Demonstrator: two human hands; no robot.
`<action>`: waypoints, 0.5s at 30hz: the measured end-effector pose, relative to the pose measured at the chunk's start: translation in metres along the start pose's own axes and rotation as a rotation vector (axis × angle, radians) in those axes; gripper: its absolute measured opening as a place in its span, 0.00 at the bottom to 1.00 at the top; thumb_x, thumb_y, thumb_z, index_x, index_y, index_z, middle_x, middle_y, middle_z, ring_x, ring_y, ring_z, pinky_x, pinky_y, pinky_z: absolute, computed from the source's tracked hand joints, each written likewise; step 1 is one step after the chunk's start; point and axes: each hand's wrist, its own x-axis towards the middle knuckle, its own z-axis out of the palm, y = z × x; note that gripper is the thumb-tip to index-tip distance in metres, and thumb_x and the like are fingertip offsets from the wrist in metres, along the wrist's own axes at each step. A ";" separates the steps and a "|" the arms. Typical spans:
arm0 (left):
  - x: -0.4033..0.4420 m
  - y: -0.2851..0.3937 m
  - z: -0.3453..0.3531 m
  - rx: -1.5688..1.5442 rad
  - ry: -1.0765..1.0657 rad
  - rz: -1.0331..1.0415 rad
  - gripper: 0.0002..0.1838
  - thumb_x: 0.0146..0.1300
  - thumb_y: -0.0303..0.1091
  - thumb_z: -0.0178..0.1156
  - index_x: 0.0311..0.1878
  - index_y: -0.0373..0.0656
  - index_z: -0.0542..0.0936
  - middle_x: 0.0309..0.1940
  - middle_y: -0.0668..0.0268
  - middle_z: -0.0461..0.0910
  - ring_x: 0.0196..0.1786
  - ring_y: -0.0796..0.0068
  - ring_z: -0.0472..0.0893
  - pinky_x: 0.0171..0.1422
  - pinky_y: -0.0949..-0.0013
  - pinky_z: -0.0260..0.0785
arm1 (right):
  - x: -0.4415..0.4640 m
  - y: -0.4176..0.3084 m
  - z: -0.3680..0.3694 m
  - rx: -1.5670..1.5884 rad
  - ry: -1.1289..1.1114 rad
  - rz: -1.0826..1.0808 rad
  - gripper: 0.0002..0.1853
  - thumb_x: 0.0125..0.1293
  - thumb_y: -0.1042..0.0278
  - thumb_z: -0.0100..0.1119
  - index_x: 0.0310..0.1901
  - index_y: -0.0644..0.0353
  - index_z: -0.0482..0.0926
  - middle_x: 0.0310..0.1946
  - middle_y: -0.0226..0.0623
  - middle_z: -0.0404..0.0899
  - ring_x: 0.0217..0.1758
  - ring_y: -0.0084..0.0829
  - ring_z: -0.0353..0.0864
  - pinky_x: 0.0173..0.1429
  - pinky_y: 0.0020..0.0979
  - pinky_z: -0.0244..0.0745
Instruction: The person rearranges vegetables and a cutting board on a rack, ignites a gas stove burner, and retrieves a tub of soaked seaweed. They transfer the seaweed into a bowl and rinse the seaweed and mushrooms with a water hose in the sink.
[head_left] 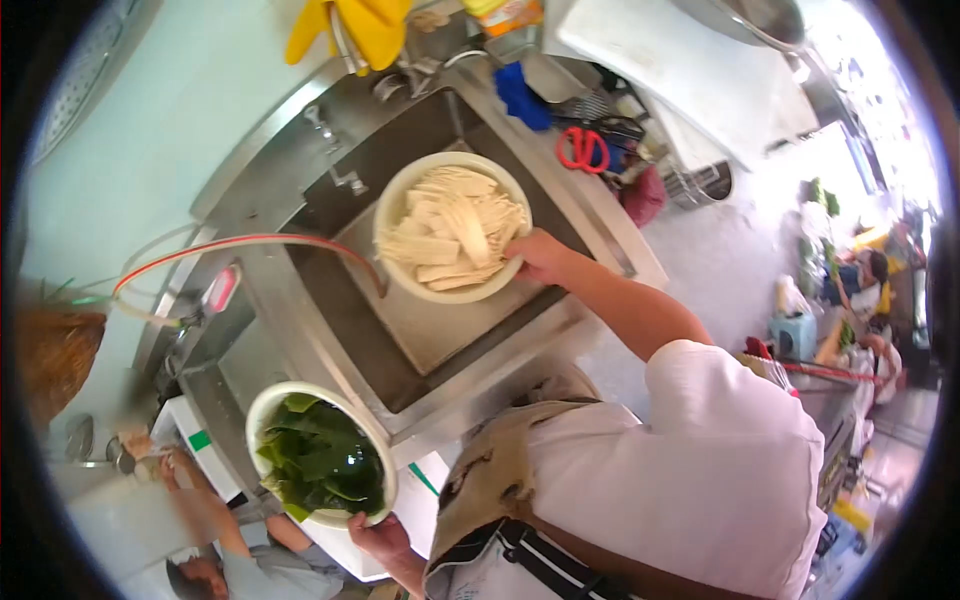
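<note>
My right hand point(540, 257) grips the near rim of a cream round bowl point(397, 275) heaped with pale, flat strips point(465, 225). That bowl is over the steel sink basin point(440, 335); whether it rests on the bottom, I cannot tell. Lower left, my left hand point(380, 538) is closed on the rim of a second cream bowl point(262, 405). Wet, dark green leafy sheets that look like kelp point(318, 460) lie in it, with shiny liquid around them. This second bowl is tilted slightly, beside the sink's front left edge.
A red-striped hose point(250, 240) curves into the sink near the taps point(335, 150). Red-handled scissors point(583, 150) and a blue cloth point(522, 97) lie on the far ledge. White boards point(670, 65) stand at upper right. Another person's arm point(205, 495) shows at lower left.
</note>
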 end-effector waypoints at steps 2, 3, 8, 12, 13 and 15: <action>-0.004 0.009 0.011 0.036 -0.084 -0.013 0.16 0.48 0.34 0.56 0.43 0.42 0.76 0.34 0.66 0.81 0.26 0.73 0.79 0.21 0.76 0.65 | -0.036 -0.006 0.011 -0.014 -0.006 0.002 0.18 0.53 0.80 0.57 0.48 0.64 0.75 0.41 0.41 0.78 0.40 0.37 0.81 0.38 0.38 0.80; -0.005 0.014 0.013 0.070 -0.147 -0.020 0.17 0.48 0.34 0.57 0.43 0.42 0.76 0.35 0.67 0.81 0.30 0.74 0.79 0.23 0.75 0.65 | -0.050 -0.003 0.018 -0.017 -0.018 0.002 0.19 0.53 0.81 0.56 0.49 0.62 0.75 0.42 0.40 0.78 0.41 0.37 0.81 0.38 0.39 0.81; 0.014 0.017 0.005 0.083 -0.232 0.032 0.19 0.49 0.33 0.56 0.48 0.42 0.74 0.38 0.66 0.80 0.34 0.74 0.80 0.22 0.76 0.64 | -0.044 0.050 0.014 0.077 0.146 0.033 0.12 0.53 0.80 0.59 0.41 0.66 0.76 0.35 0.40 0.78 0.36 0.37 0.81 0.34 0.36 0.80; 0.014 0.030 0.004 0.157 -0.345 -0.020 0.16 0.52 0.34 0.57 0.46 0.47 0.75 0.38 0.71 0.81 0.34 0.77 0.79 0.26 0.76 0.68 | -0.100 0.028 0.033 0.141 0.131 -0.108 0.11 0.51 0.78 0.63 0.38 0.63 0.77 0.31 0.39 0.78 0.33 0.40 0.81 0.33 0.37 0.78; 0.001 0.027 0.016 0.111 -0.287 0.006 0.14 0.53 0.33 0.56 0.45 0.47 0.76 0.37 0.71 0.80 0.33 0.76 0.79 0.27 0.77 0.68 | -0.088 0.033 0.010 -0.417 0.065 -0.761 0.12 0.48 0.77 0.64 0.37 0.61 0.77 0.32 0.40 0.79 0.32 0.42 0.80 0.34 0.38 0.77; 0.020 0.022 0.000 0.090 -0.308 0.004 0.12 0.53 0.33 0.56 0.43 0.48 0.75 0.36 0.70 0.80 0.34 0.74 0.80 0.25 0.76 0.66 | -0.103 0.012 -0.003 -0.986 -0.042 -1.058 0.14 0.46 0.75 0.66 0.37 0.57 0.78 0.33 0.38 0.79 0.35 0.42 0.80 0.35 0.38 0.76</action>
